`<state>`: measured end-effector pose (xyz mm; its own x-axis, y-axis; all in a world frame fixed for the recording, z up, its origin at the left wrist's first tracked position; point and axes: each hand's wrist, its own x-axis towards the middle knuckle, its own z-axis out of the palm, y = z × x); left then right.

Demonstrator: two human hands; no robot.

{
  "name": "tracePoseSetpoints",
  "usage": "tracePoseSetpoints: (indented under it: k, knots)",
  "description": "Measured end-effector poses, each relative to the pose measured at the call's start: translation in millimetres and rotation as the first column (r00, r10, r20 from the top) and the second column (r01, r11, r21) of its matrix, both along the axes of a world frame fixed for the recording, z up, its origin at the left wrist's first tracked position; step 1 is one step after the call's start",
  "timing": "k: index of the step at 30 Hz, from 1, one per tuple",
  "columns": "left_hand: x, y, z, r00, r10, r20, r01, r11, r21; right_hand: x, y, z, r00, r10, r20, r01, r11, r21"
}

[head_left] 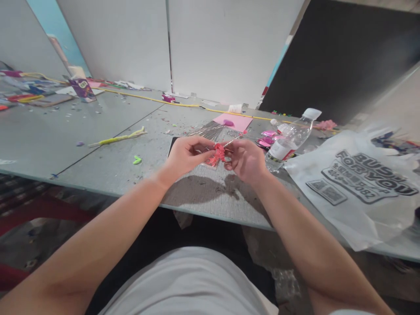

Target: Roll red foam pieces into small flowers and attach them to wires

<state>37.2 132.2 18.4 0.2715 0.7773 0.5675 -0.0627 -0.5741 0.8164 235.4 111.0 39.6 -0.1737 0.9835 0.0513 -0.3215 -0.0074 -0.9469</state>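
Observation:
Both hands meet over the front of the table around a small coral-red, crumpled, flower-like piece (219,152). My left hand (188,155) pinches its left side between thumb and fingers. From the right, my right hand (247,161) closes on the same piece with bent fingers. A thin silvery wire (233,141) slants up to the right from it, with small red bits near its upper end; whether it is fixed to the piece I cannot tell. Behind the hands, a bundle of thin wires (205,130) lies beside a pink sheet (238,121) with a purple lump (229,123) on it.
A clear plastic bottle (292,139) stands right of my right hand, beside shiny pink packets (267,139). A white plastic bag (354,188) covers the table's right side. Yellow-green twisted stems (120,138) and a green bit (137,160) lie left. A yellow cord (147,97) crosses the back.

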Motion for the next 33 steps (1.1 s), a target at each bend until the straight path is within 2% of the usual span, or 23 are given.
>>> tracePoseSetpoints:
  k: [5,16,19,22,28,33]
  knots:
    - [-3.9,3.3,-3.2,0.986,0.122,-0.111,-0.092,0.965,0.246,1.0,1.3,-0.8,0.996,0.054,0.078,-0.054,0.999,-0.009]
    - [-5.7,4.6,-2.4,0.982,0.11,-0.152,-0.048,0.931,0.361,0.5,0.9,-0.9,0.991,0.062,0.116,-0.068,0.996,0.051]
    - [-5.3,4.1,-4.6,0.982,0.124,-0.14,-0.065,0.929,0.365,0.9,0.5,-1.8,0.986,0.028,0.163,-0.04,0.996,0.073]
    - [-3.2,1.9,-5.9,0.987,0.132,-0.09,-0.099,0.947,0.306,0.7,0.1,-3.2,0.98,0.026,0.197,-0.045,0.995,0.092]
    - [-0.5,-1.7,-4.4,0.988,0.121,-0.093,-0.085,0.942,0.324,1.2,-1.4,-4.1,0.98,0.083,0.178,-0.098,0.992,0.077]
    - [-1.6,-1.2,-4.4,0.988,0.111,-0.111,-0.071,0.946,0.316,-0.6,-3.5,-2.4,0.976,0.063,0.208,-0.084,0.992,0.09]
